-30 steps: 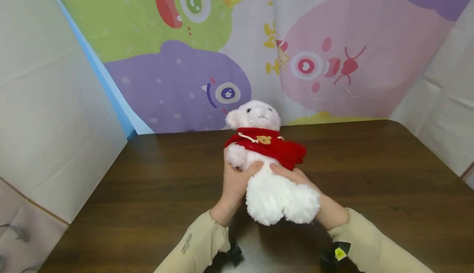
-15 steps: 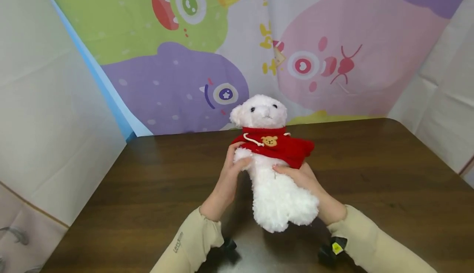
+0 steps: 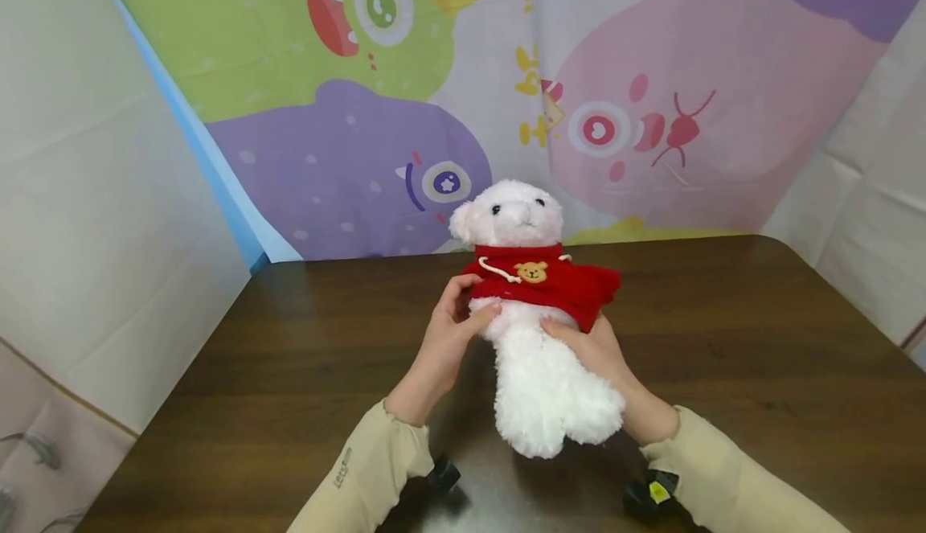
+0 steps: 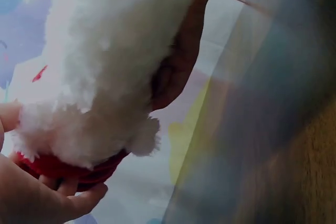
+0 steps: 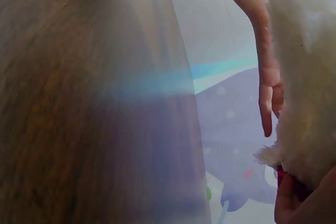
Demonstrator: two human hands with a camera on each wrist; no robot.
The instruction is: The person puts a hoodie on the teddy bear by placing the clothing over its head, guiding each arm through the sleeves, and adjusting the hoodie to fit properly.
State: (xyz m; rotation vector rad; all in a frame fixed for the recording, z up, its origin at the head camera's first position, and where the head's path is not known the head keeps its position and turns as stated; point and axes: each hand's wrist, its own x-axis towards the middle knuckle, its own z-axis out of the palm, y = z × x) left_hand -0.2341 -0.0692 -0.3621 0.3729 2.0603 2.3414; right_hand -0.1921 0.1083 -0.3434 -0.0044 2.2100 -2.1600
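Note:
A white fluffy plush bear [image 3: 531,384] wears a red top [image 3: 571,288] with a small bear-face patch and white cords. It leans back above the table, face toward me, legs nearest. My left hand [image 3: 443,340] holds its side at the top's hem, thumb in front on the white plush arm. In the left wrist view, the fingers [image 4: 79,203] reach onto the red cloth. My right hand [image 3: 604,356] grips the other side of the body, thumb on the belly; in the right wrist view, its fingers [image 5: 286,195] touch the red hem. The bear's back is hidden.
Beneath the bear lies a dark brown wooden table [image 3: 325,372]. A cartoon-printed cloth [image 3: 347,155] hangs behind its far edge, and pale panels [image 3: 87,195] stand at both sides. Black wrist-worn devices [image 3: 651,497] hang below both sleeves.
My left hand has shifted from the bear's belly outward to its arm and the red hem. The bear has risen slightly to the right, its face tipped more toward me. The right hand keeps its grip.

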